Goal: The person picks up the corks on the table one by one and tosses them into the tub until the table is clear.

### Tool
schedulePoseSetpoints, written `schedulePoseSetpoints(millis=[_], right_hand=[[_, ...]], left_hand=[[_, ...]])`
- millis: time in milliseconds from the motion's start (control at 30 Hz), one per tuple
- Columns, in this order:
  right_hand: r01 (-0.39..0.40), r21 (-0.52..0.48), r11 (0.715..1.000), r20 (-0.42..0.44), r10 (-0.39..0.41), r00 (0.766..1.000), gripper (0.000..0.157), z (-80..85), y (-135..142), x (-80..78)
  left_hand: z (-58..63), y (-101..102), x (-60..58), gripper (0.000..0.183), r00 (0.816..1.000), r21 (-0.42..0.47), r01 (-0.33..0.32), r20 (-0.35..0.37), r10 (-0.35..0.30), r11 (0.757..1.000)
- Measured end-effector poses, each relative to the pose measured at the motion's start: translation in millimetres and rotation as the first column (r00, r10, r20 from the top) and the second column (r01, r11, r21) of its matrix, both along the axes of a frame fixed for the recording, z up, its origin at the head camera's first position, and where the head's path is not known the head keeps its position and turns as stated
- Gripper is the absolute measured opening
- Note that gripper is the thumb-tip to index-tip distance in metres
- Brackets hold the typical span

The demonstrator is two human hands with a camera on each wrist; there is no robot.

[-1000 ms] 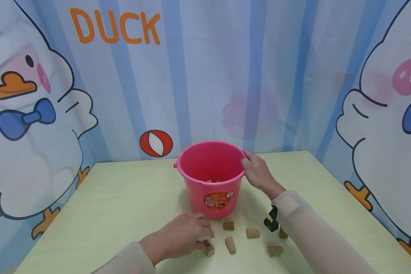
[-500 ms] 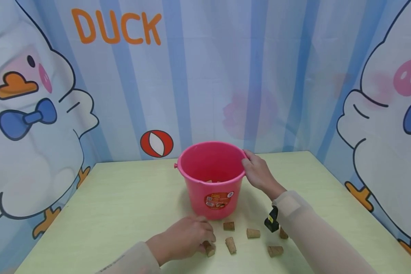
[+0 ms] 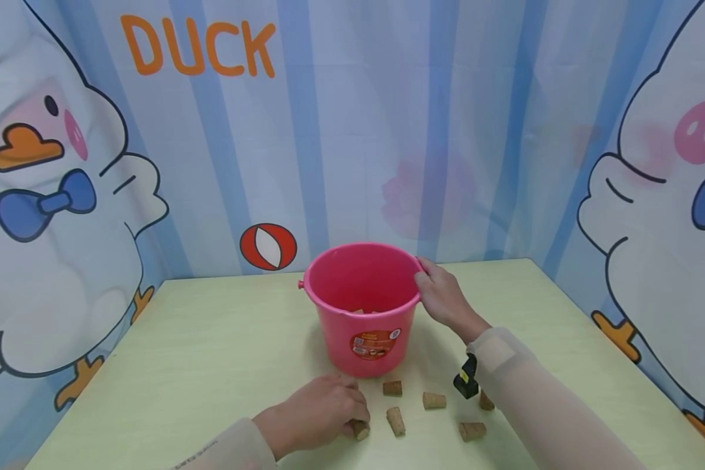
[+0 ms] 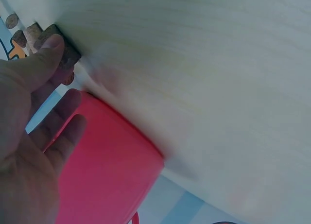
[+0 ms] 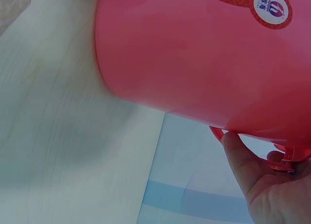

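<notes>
A pink bucket (image 3: 367,346) with a round label stands upright on the table, some pale pieces showing inside. My right hand (image 3: 443,294) grips it at the right side of the rim; the right wrist view shows the fingers around its red handle (image 5: 279,165). In front of the bucket, my left hand (image 3: 323,414) pinches a tapered cork stopper (image 3: 361,430) low at the tabletop. Seen from the left wrist, the thumb (image 4: 51,43) presses on that cork (image 4: 72,54), while the other fingers spread beside the bucket wall (image 4: 107,161).
Several more corks lie scattered before the bucket, among them one cork (image 3: 395,421) beside the left hand and another cork (image 3: 472,431) near the right forearm. The pale table (image 3: 211,339) meets a duck-printed curtain (image 3: 364,130) behind. A black wrist device (image 3: 465,378) hangs under the right sleeve.
My left hand has shifted slightly to the right and its fingers have closed over the cork, covering more of it. The right hand and the bucket hold still.
</notes>
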State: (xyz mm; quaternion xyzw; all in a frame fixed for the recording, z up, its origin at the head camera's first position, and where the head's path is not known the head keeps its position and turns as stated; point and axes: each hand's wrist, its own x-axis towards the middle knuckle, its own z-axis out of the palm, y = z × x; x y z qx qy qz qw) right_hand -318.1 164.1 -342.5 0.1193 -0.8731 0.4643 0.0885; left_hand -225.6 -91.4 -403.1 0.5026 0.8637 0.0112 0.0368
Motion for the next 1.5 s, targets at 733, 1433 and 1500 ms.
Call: schedulePoseSetpoints(millis=[733,1433,1500], right_hand=[[-0.005,-0.001,1.0,-0.001,0.005,1.0,0.052,0.8,-0.5,1.1],[-0.003,0.004,1.0,0.001,0.003,1.0,0.05,1.2,0.1,0.4],[-0.003,0.009,1.0,-0.002,0.003,1.0,0.051,1.1,0.6,0.6]], left_hand=[[5.5,-3.4,2.3,0.023,0.999,0.068,-0.021,-0.036,0.024,0.997],[23.3,-6.5,7.8,0.018,0.999,0.186,-0.053,0.01,0.052,0.981],[25.4,-7.0,8.1,0.017,0.999,0.199,-0.05,0.002,0.05,0.979]])
